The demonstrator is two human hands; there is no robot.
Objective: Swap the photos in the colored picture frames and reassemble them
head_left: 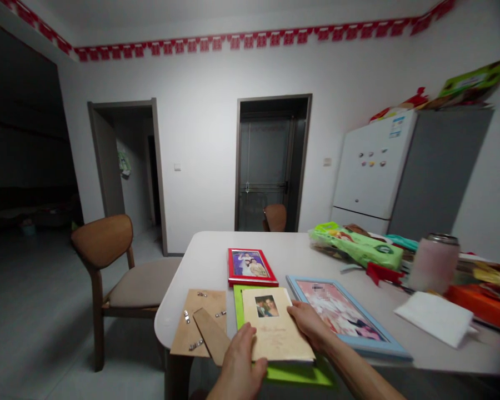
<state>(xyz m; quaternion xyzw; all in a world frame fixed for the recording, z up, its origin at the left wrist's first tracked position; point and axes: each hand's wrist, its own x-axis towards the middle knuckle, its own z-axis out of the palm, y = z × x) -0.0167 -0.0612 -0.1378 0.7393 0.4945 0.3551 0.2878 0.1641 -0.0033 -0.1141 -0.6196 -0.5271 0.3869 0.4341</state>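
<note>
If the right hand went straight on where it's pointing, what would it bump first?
The cream printed sheet that the right hand is touching; past that, probably the red photo frame, though depth is unclear.

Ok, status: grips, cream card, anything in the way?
Left grip and right grip holding cream card at its sides. Lime-green piece beneath. Possible obstacle: blue-framed picture, close beside right grip.

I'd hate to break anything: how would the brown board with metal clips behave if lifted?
The brown board is probably light, being thin, and stiff, lying flat. The strip across it might swing or slide, since one end overhangs the board.
</note>
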